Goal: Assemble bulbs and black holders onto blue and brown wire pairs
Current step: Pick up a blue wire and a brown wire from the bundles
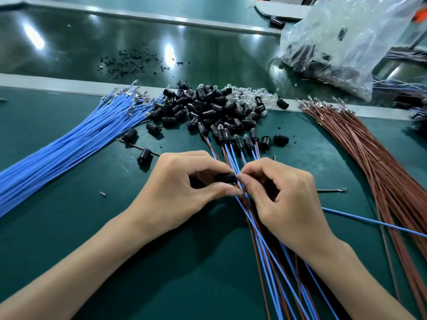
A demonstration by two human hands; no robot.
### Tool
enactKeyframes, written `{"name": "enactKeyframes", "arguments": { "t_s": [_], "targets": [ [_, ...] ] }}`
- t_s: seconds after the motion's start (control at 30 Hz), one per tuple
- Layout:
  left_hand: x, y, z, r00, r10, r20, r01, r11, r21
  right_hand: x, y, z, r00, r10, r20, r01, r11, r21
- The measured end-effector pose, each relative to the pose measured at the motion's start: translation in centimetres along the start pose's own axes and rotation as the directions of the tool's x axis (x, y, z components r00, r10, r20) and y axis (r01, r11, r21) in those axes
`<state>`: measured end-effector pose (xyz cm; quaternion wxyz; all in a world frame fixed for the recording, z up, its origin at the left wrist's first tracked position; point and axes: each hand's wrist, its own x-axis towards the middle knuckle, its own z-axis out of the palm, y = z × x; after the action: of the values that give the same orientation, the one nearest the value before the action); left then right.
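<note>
From the head view we see our left hand (182, 181) and right hand (279, 192) meeting at the centre of the frame, just above a fan of finished wire pairs (268, 241) that runs from the centre toward the lower right. Our left grip is pinched on a black holder (227, 177), thumb below and fingers curled over it. Our right grip is pressed together at the holder's right end, fingertips touching it; what it pinches there is too small to tell. The finished pairs end in holders with bulbs (235, 138) lined up just above our hands. Behind them, at upper centre, lies a heap of loose black holders (196, 107) with clear bulbs (249, 97) piled against its right side. A thick bundle of blue wires (69, 148) sweeps across the left of the frame, and a bundle of brown wires (369, 158) lies along the right. A single blue wire (369, 221) trails out to the right from under our right hand. A clear plastic bag (342, 42) sits at the upper right on the green desk (92, 227).
</note>
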<state>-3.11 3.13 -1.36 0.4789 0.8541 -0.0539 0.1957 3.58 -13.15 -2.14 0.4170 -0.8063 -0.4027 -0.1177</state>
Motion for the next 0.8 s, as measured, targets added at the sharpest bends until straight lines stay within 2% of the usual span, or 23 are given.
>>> {"name": "enactKeyframes", "arguments": {
  "t_s": [0.13, 0.3, 0.5, 0.8],
  "targets": [
    [-0.04, 0.39, -0.1, 0.983, -0.181, -0.02, 0.168, 0.946, -0.276, -0.14, -0.06, -0.06, 0.999, -0.023, -0.046, 0.023, 1.0, -0.013],
    [0.21, 0.52, -0.15, 0.969, -0.246, -0.01, 0.221, 0.888, -0.402, -0.24, -0.31, -0.09, 0.994, -0.05, -0.096, 0.048, 0.998, -0.028],
    [0.09, 0.37, -0.03, 0.977, -0.214, -0.005, 0.187, 0.862, -0.472, -0.16, -0.71, 0.0, 0.992, -0.062, -0.109, 0.065, 0.998, 0.023],
    [0.05, 0.57, -0.01, 0.973, -0.229, 0.016, 0.208, 0.855, -0.475, -0.28, -0.82, 0.19, 0.996, -0.043, -0.075, 0.046, 0.998, 0.03]
  ]
}}
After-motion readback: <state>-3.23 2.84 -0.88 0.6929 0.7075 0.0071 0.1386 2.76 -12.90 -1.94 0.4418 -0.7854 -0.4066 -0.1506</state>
